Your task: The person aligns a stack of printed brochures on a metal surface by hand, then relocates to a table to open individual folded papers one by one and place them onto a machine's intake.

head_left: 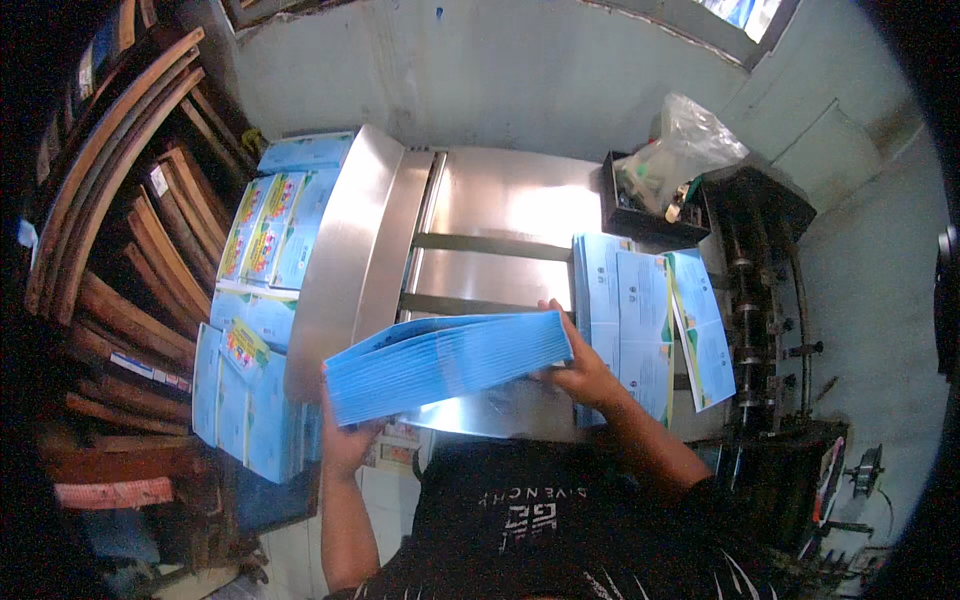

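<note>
We hold a thick stack of blue sheets (450, 368) — its layered edges facing us, its top slightly bowed — above the metal table (490, 200). Our left hand (347, 445) grips its left end, our right hand (582, 372) its right.

Blk box (650, 222) w/ bag (700, 132), wd. boards (140, 312)

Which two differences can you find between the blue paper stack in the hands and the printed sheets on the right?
The paper stack is held up between the left hand and right hand; the printed sheets lie on the metal table. The paper stack shows its layered edge; the printed sheets, their faces. Both are mainly blue.
</note>
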`<state>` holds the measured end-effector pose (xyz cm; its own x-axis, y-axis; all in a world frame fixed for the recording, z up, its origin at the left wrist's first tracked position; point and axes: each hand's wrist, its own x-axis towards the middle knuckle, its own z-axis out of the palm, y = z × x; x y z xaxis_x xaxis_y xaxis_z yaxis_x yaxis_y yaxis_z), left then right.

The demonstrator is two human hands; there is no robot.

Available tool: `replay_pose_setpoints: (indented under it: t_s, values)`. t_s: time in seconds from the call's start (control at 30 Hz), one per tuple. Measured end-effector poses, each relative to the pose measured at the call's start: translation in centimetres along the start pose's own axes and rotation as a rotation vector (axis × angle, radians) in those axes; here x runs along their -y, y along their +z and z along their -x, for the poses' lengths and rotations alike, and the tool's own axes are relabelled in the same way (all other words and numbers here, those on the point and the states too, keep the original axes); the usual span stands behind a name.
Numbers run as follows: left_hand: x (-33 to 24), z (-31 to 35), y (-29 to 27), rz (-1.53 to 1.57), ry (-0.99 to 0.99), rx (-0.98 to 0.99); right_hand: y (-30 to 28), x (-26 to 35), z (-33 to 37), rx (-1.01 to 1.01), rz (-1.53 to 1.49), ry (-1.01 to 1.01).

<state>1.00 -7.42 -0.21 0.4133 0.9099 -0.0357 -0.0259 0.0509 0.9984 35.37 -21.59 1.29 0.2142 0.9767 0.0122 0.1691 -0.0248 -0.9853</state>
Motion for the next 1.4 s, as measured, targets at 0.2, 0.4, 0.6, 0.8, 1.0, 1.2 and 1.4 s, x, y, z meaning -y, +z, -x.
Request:
replay_pose_setpoints:
  t_s: [0.2, 0.4, 0.6, 0.8, 1.0, 1.2, 1.4]
  values:
    - [2.8, 2.3, 0.2, -0.072, 0.005, -0.144, -0.5, 1.3, -1.0, 0.09, -0.044, 0.202]
    - [1.0, 3.1, 1.4, -0.037, -0.357, -0.142, -1.4, 1.1, -2.7, 0.21, 0.122, 0.283]
    - [4.2, 3.8, 0.0, -0.428, -0.233, -0.113, -1.6, 0.8, -3.3, 0.233, 0.229, 0.166]
    - [2.8, 3.6, -1.6, -0.564, -0.168, -0.019, -1.8, 0.5, -4.1, 0.253, 0.338, 0.264]
    - [-10.6, -0.2, 1.1, -1.066, 0.163, 0.227, -1.4, 0.7, -3.5, 0.169, 0.266, 0.3]
    - [-9.3, -2.9, 9.9, -1.171, 0.161, 0.454, -1.5, -0.6, -3.6, 0.211, 0.272, 0.238]
    - [-7.6, -2.9, 10.4, -1.141, 0.375, 0.315, -1.6, 0.2, -3.6, 0.185, 0.284, 0.212]
